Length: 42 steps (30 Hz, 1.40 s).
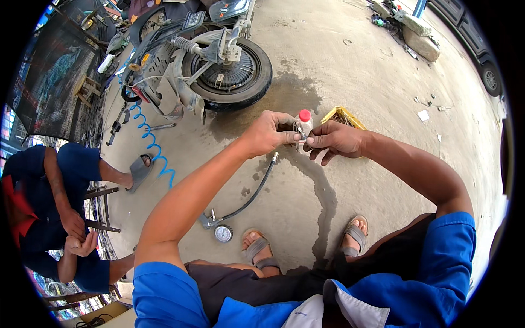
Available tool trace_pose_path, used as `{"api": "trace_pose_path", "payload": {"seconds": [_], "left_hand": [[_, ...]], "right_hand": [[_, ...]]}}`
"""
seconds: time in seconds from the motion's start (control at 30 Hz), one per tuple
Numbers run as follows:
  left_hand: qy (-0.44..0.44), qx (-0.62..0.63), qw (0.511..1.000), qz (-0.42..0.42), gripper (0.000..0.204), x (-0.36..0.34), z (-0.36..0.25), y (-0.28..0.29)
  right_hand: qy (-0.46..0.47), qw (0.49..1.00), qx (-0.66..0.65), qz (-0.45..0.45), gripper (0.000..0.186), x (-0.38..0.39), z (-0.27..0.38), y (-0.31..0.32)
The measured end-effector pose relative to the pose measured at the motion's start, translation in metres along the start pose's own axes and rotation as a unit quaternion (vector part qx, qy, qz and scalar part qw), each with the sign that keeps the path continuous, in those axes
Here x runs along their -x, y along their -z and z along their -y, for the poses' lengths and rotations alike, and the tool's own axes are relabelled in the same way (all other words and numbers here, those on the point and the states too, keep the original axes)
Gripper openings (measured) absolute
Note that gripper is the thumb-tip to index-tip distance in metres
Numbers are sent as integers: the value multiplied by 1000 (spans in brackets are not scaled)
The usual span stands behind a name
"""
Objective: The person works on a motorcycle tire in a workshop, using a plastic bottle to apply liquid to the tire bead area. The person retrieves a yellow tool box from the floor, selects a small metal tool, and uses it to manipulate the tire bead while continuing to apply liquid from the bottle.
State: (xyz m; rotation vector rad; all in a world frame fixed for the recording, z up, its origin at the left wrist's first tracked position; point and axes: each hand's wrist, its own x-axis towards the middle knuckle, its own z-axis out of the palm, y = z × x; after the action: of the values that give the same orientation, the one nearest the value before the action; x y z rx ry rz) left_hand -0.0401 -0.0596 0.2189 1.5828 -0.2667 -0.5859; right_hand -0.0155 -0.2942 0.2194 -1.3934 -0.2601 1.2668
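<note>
Head view: left hand (272,133) and right hand (340,140), both partly curled, pinch a small metallic part (301,132).

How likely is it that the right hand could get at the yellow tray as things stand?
Probably yes: in this view the right hand overlaps the open yellow tray, and nothing visible blocks the way, though it seems to be pinching a small metal piece.

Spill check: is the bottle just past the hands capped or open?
Capped: a red cap sits on top of the bottle.
</note>
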Motion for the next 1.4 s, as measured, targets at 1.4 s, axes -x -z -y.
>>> {"api": "trace_pose_path", "payload": {"seconds": [1.4], "left_hand": [[221, 105, 894, -374, 56, 15, 107, 163]], "right_hand": [[130, 893, -410, -132, 24, -260, -43, -73]]}}
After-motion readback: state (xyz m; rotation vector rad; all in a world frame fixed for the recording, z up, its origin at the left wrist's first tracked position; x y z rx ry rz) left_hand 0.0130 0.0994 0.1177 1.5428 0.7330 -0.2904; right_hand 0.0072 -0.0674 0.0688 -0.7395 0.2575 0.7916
